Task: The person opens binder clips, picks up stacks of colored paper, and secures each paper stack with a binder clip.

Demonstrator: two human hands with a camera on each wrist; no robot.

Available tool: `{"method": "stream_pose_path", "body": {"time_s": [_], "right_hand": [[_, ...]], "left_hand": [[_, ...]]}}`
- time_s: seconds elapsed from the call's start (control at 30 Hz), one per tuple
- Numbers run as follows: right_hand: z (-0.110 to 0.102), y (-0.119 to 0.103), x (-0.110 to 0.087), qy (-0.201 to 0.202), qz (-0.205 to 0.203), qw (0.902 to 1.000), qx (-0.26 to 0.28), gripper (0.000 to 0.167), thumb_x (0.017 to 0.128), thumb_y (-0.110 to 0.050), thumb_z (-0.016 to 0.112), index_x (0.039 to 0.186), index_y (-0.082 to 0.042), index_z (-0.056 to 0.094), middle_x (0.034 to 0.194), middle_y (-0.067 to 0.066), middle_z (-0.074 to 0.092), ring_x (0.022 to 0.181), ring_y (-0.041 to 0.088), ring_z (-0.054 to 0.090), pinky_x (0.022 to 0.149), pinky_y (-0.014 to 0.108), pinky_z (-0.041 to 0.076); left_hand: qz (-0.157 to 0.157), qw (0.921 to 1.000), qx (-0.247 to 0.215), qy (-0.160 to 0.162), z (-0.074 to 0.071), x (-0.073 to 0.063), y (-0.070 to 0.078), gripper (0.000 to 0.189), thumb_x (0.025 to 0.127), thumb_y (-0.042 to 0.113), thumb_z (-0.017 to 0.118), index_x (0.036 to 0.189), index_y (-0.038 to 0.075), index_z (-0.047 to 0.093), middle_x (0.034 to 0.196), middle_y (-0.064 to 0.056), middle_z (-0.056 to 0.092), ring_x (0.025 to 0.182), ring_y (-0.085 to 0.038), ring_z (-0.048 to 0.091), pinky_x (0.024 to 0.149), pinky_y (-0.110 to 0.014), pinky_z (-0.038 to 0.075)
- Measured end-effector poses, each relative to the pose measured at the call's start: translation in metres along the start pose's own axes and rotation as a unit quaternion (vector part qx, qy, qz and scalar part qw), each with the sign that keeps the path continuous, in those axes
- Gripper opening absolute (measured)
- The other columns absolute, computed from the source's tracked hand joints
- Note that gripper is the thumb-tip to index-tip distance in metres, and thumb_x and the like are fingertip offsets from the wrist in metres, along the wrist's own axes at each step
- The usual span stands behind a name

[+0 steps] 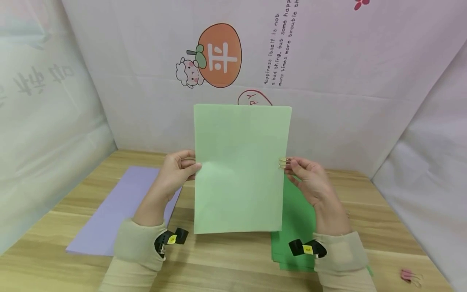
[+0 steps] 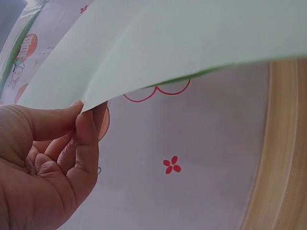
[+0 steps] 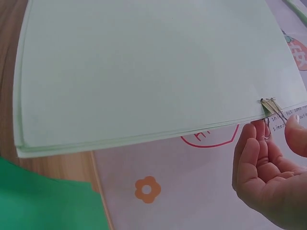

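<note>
A stack of pale green paper (image 1: 240, 170) is held upright between both hands over the table. At its left edge my left hand (image 1: 178, 170) pinches the sheets between thumb and fingers; the left wrist view shows the paper (image 2: 158, 43) bowing away from that grip. A gold-coloured binder clip (image 3: 269, 106) sits on the stack's right edge. My right hand (image 1: 311, 178) holds this clip by its wire handles, thumb on one side and fingers on the other. Slightly offset sheet edges show at the stack's corner in the right wrist view.
Purple paper (image 1: 124, 202) lies on the wooden table (image 1: 219, 263) at left. Dark green paper (image 1: 297, 227) lies beneath the right arm. A pink binder clip (image 1: 406, 275) rests near the right front. A white printed cloth (image 1: 146, 81) stands behind, with cloth at both sides.
</note>
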State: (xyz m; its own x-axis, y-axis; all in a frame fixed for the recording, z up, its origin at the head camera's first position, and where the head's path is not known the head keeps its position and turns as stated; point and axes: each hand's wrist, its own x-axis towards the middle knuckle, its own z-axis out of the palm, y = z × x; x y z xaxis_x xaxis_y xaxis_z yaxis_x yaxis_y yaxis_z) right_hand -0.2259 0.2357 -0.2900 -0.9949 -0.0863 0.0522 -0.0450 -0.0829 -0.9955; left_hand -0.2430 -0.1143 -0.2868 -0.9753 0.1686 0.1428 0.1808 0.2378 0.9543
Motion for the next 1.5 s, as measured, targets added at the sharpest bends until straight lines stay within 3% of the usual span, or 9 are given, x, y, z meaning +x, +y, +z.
{"method": "stream_pose_path", "body": {"time_s": [0.3, 0.53, 0.9, 1.23, 1.33, 1.5], "right_hand": [[-0.002, 0.001, -0.001, -0.007, 0.015, 0.9999, 0.002, 0.024, 0.099, -0.033, 0.058, 0.117, -0.016, 0.061, 0.097, -0.012, 0.064, 0.093, 0.006, 0.060, 0.090, 0.020, 0.050], [-0.003, 0.000, 0.000, -0.017, 0.007, 0.9994, 0.028, 0.014, 0.098, -0.030, 0.061, 0.107, -0.022, 0.068, 0.096, -0.011, 0.068, 0.092, 0.006, 0.062, 0.090, 0.020, 0.050], [0.001, 0.000, 0.000, -0.021, -0.002, 0.9992, 0.034, 0.012, 0.098, -0.028, 0.062, 0.104, -0.023, 0.071, 0.093, -0.010, 0.069, 0.091, 0.006, 0.064, 0.086, 0.019, 0.051], [-0.002, 0.007, 0.008, -0.043, 0.017, 0.9989, 0.004, 0.012, 0.098, -0.026, 0.062, 0.105, -0.021, 0.071, 0.096, -0.011, 0.072, 0.092, 0.006, 0.066, 0.090, 0.019, 0.051], [-0.003, 0.009, 0.010, -0.044, 0.021, 0.9986, -0.018, 0.025, 0.098, -0.029, 0.063, 0.117, -0.014, 0.066, 0.100, -0.012, 0.070, 0.095, 0.007, 0.066, 0.091, 0.019, 0.051], [-0.005, 0.015, 0.012, -0.053, 0.038, 0.9959, -0.064, 0.058, 0.099, -0.033, 0.061, 0.142, 0.003, 0.046, 0.107, -0.012, 0.067, 0.099, 0.007, 0.066, 0.093, 0.017, 0.051]], "left_hand": [[-0.002, 1.0000, -0.004, 0.001, 0.001, -0.001, -0.002, 0.048, 0.099, 0.004, 0.058, 0.144, -0.006, 0.044, 0.128, -0.025, 0.064, 0.091, -0.004, 0.063, 0.080, -0.025, 0.057], [0.005, 1.0000, -0.005, 0.003, 0.000, -0.002, -0.001, 0.050, 0.099, 0.006, 0.058, 0.145, -0.006, 0.042, 0.127, -0.024, 0.065, 0.092, -0.004, 0.063, 0.082, -0.025, 0.057], [0.017, 0.9998, -0.007, 0.007, -0.004, -0.003, -0.002, 0.042, 0.099, 0.005, 0.059, 0.138, -0.006, 0.050, 0.115, -0.017, 0.072, 0.086, -0.004, 0.062, 0.078, -0.025, 0.057], [0.006, 1.0000, 0.004, -0.004, -0.007, 0.000, -0.007, 0.035, 0.099, 0.004, 0.059, 0.132, -0.005, 0.053, 0.088, 0.004, 0.071, 0.081, -0.009, 0.059, 0.073, -0.023, 0.055], [0.002, 1.0000, 0.007, -0.005, -0.008, 0.000, -0.007, 0.037, 0.099, 0.004, 0.058, 0.134, -0.005, 0.052, 0.083, 0.006, 0.068, 0.080, -0.011, 0.057, 0.072, -0.023, 0.054], [-0.016, 0.9997, 0.014, -0.009, -0.008, 0.001, -0.011, 0.042, 0.099, 0.005, 0.058, 0.139, -0.005, 0.048, 0.096, -0.005, 0.071, 0.083, -0.010, 0.056, 0.074, -0.023, 0.054]]}}
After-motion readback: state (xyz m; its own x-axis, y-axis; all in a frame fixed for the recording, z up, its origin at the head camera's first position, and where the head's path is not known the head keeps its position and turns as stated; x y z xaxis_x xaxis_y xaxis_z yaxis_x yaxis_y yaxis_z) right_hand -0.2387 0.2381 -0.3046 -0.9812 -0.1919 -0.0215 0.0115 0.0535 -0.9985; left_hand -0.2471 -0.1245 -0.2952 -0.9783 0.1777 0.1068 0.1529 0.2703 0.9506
